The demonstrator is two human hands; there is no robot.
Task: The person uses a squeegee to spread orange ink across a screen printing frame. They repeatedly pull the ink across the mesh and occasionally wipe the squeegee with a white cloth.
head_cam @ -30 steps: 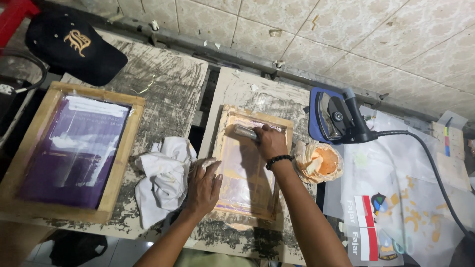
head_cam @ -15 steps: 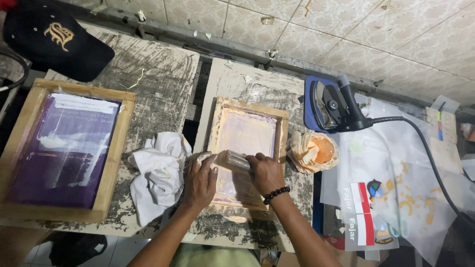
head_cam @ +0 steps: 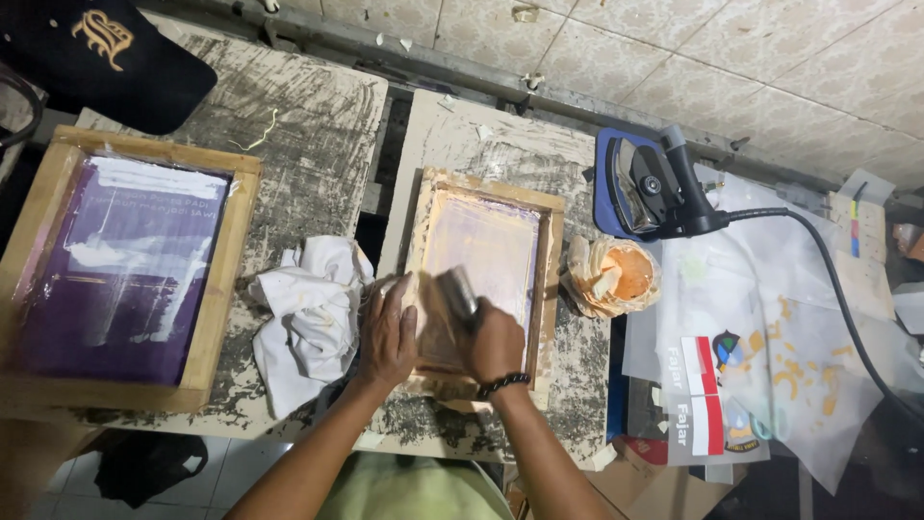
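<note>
Two hands on small wooden-framed printing screen (head_cam: 486,252): grey squeegee (head_cam: 458,290) clamped in right hand (head_cam: 494,339); frame's near-left edge pressed flat by left hand (head_cam: 387,332), fingers spread, beside crumpled white cloth (head_cam: 315,313).

I see a scuffed, paint-streaked worktop (head_cam: 318,125) made of separate boards with a dark gap between them. On the left board lie a black cap (head_cam: 106,53), a large wooden screen frame (head_cam: 120,270) with purple mesh, and a crumpled white rag (head_cam: 313,313). The middle board carries a smaller wooden screen frame (head_cam: 486,241). Just right of it sit an ink-smeared cup (head_cam: 616,276), an iron (head_cam: 654,188) and loose printed sheets (head_cam: 760,337).
</note>
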